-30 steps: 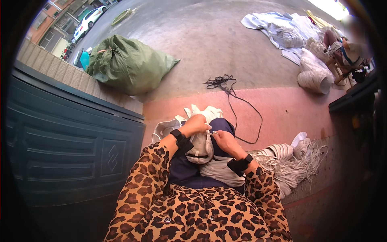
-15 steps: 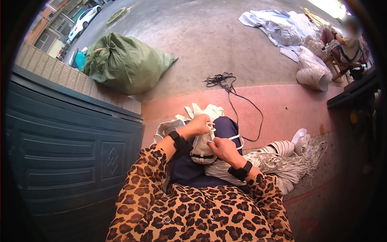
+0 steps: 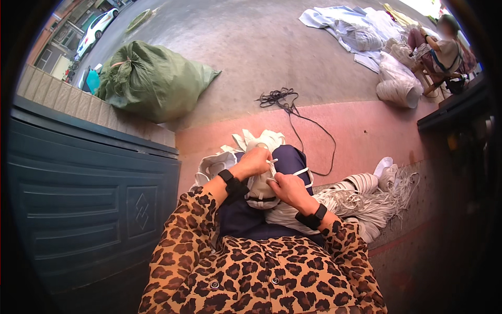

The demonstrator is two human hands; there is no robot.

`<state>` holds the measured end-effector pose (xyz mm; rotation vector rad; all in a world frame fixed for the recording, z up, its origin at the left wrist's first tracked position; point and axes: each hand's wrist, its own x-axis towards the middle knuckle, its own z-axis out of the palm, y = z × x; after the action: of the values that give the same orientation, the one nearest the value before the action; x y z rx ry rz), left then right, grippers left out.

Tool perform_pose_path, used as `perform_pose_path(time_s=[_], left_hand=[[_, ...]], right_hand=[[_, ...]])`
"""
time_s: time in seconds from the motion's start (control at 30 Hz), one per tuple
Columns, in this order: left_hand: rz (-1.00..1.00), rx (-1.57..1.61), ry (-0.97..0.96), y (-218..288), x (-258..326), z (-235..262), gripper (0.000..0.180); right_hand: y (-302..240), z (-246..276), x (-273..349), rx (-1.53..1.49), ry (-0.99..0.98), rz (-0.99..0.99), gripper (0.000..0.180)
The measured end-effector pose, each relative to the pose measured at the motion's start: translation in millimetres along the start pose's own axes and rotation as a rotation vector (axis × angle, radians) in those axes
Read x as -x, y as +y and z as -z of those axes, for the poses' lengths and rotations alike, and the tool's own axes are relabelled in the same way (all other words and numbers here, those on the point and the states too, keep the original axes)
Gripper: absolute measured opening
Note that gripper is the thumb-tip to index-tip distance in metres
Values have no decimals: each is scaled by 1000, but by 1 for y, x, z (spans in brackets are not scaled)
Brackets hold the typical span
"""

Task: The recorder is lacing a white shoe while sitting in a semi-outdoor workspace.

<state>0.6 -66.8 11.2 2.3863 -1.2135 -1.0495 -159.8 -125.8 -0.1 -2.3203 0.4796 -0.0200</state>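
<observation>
On my dark-trousered lap lies a cream fabric piece [image 3: 260, 192] that looks like a shoe upper, with a dark band along its near end. My left hand [image 3: 254, 162] is closed above it, pinching a white lace [image 3: 272, 166] near its far end. Just to the right, my right hand [image 3: 289, 188] is also closed, thumb and finger on the lower stretch of that lace. More whitish fabric pieces [image 3: 261, 139] are stacked beyond my hands, by my knees. A loop of white lace [image 3: 307, 178] hangs over my right knee.
A large bundle of white laces [image 3: 340, 206] spreads to my right. Ahead lies a tangled black cord [image 3: 282, 99]. A full green sack [image 3: 151, 81] and a dark blue door [image 3: 78, 204] are at left. Far right, a person sits near a white sack [image 3: 395, 86] and heaped cloth.
My hands stay on the lace, the right one slightly farther up and closer to the left. The whole view has shifted a little.
</observation>
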Motion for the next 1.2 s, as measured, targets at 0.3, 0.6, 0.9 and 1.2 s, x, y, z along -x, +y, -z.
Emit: perform_pose_path(time_s=[0.3,0.6,0.9,1.2], left_hand=[[-21,201,66,-15,-10,-14,22],[25,32,-20,2,-27,-8,28],[335,727,-172,-25,23,13,27],[130,845,30,-40,59,-7,21]], right_hand=[[5,-2,1,14,36,25,33],[-15,-9,3,266,-34,420,18],[21,43,55,150,-64,208,25],[1,33,-17,-226,110,62,19]])
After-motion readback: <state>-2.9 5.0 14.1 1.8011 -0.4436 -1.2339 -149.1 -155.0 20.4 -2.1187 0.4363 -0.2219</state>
